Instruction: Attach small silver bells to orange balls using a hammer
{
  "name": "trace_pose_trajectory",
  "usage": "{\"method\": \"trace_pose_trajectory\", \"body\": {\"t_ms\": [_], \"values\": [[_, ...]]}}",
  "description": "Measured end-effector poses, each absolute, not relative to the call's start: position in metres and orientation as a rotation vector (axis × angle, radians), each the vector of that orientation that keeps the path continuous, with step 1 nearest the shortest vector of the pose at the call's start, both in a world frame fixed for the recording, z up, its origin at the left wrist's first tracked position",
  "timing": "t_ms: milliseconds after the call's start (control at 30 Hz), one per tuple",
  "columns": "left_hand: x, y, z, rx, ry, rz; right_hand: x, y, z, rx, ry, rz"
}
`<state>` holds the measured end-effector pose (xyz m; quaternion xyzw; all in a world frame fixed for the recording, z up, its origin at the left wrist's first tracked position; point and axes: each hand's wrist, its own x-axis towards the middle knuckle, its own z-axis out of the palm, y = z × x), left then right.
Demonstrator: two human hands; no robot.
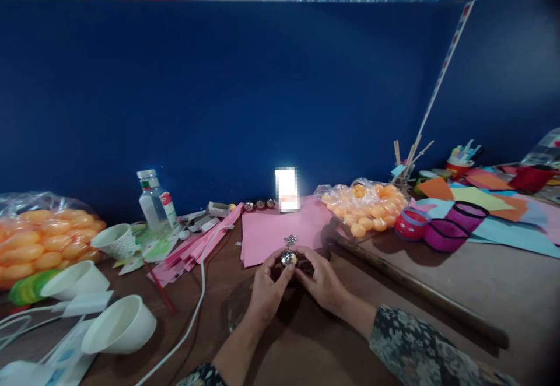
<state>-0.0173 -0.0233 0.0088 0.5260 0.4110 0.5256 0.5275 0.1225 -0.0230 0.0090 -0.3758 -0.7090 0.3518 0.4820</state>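
Silver ball (pixel 287 256) | between the two hands (pixel 268 290) | pinching it from either side

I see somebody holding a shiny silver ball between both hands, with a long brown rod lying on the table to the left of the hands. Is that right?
Not quite: the long brown rod lies on the table to the right of the hands, as the head view shows. The left hand and right hand do hold the shiny silver ball between them.
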Motion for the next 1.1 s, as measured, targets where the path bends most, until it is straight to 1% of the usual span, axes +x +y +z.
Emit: {"method": "trace_pose_trajectory", "body": {"t_ms": [100,233,333,433,567,733,933,1033,1100], "values": [[-0.018,-0.023,0.008,1.213,0.982,1.284,0.124,-0.022,0.012,-0.904,-1.84,0.709],[-0.019,-0.022,0.007,1.166,1.047,1.344,0.141,-0.021,0.025,-1.017,-1.875,0.367],[-0.02,-0.022,0.007,1.192,1.066,1.336,0.169,-0.023,0.033,-1.195,-1.853,0.098],[-0.019,-0.021,0.006,1.281,1.086,1.362,0.206,-0.029,0.029,-1.45,-1.898,-0.115],[-0.016,-0.021,0.002,1.382,1.124,1.378,0.245,-0.035,0.013,-1.759,-2.011,-0.258],[-0.014,-0.024,0.004,1.349,1.069,1.332,0.262,-0.03,0.007,-1.79,-2.197,-0.245],[-0.016,-0.024,0.007,1.429,1.096,1.365,0.258,-0.033,0.025,-1.706,-2.203,-0.14],[-0.016,-0.024,0.008,1.458,1.105,1.361,0.241,-0.051,0.045,-1.622,-2.056,0.083],[-0.015,-0.025,0.008,1.467,1.124,1.366,0.225,-0.067,0.061,-1.583,-1.935,0.43]]}}
